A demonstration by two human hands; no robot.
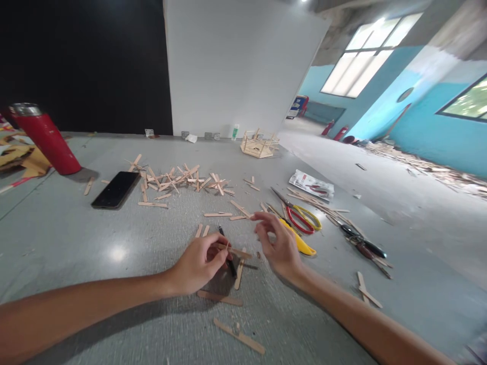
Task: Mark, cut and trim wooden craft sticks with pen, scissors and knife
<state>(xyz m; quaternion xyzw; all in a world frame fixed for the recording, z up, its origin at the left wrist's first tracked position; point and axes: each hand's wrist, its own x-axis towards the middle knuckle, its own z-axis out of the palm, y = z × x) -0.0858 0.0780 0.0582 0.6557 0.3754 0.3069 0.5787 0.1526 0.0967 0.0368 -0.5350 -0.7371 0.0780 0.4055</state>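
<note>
My left hand (198,263) pinches a wooden craft stick (240,252) between thumb and fingers, low over the table. Under and beside these fingers is a black pen (232,267), with further craft sticks lying around it. One loose craft stick (219,298) rests just in front of the hand. To the right, my right hand (280,249) hovers with its fingers bent and apart; I see nothing in it. Closest to it lie a yellow-handled tool (300,243) and scissors (304,219) with red and yellow grips.
Farther back are a pile of craft sticks (186,177), a black phone (116,190) and a red bottle (51,142). A small stick frame (259,146) stands near the white panel. On the right lie a white packet (312,185) and dark-handled tools (363,242).
</note>
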